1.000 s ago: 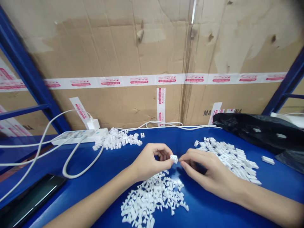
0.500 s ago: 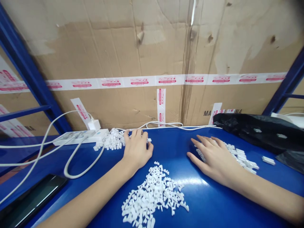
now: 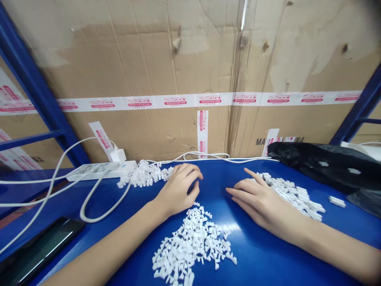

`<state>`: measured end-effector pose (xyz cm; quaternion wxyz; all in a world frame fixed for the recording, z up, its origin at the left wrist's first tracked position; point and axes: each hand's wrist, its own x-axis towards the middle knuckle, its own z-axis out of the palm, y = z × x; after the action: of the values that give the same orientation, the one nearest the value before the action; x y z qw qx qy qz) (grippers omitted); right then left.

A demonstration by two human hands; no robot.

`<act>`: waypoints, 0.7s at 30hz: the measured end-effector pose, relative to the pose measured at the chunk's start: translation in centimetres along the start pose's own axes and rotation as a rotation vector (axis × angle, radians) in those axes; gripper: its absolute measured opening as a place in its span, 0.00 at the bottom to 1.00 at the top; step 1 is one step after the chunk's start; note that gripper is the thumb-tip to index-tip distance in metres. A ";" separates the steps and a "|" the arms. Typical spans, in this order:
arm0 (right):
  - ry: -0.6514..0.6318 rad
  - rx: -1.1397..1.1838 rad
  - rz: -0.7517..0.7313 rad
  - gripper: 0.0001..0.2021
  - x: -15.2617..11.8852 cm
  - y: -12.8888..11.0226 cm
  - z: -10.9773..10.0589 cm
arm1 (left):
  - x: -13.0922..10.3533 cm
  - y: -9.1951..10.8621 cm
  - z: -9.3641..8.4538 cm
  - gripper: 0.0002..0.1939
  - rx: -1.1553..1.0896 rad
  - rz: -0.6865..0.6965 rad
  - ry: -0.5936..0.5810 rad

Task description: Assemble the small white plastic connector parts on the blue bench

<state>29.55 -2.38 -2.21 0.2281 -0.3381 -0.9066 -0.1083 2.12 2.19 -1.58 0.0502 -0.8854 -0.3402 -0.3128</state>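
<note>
My left hand point(image 3: 182, 187) is above the blue table between two heaps, its fingers curled and the thumb bent in close to the index fingertip. Anything pinched there is too small or hidden to make out. A heap of small white plastic pieces point(image 3: 144, 174) lies just left of it, and a larger heap of small, irregular white pieces point(image 3: 193, 242) spreads nearer to me. My right hand point(image 3: 262, 200) hovers with fingers stretched toward the left, one raised apart from the others. No item shows in it. Longer white plastic pieces point(image 3: 294, 194) lie behind and right of it.
A white power strip point(image 3: 101, 171) with cables stands at the back left. A dark phone point(image 3: 41, 250) lies at the front left. Black plastic sheeting point(image 3: 321, 161) covers the back right, near one stray white piece point(image 3: 337, 201). Taped cardboard point(image 3: 149, 131) rises behind the table.
My left hand has left the back-left heap and moved right, its fingers curling. My right hand has shifted left off the right heap, uncovering more of those pieces.
</note>
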 end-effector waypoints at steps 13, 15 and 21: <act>-0.058 0.221 -0.037 0.19 0.1 -1.0 -0.8 | 0.5 0.6 -0.4 0.14 -0.619 -0.241 -0.376; -0.074 0.265 -0.009 0.18 0.0 -0.9 -0.7 | 0.7 -0.1 -0.8 0.14 -0.726 -0.305 -0.450; -0.089 0.328 0.077 0.19 0.1 -1.5 -0.8 | 1.3 -1.9 -2.3 0.15 -0.856 -0.232 -0.639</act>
<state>28.77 -3.67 -1.56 0.2439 -0.3355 -0.9076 0.0648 0.51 3.70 0.81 -0.4554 -0.8343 -0.2762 -0.1423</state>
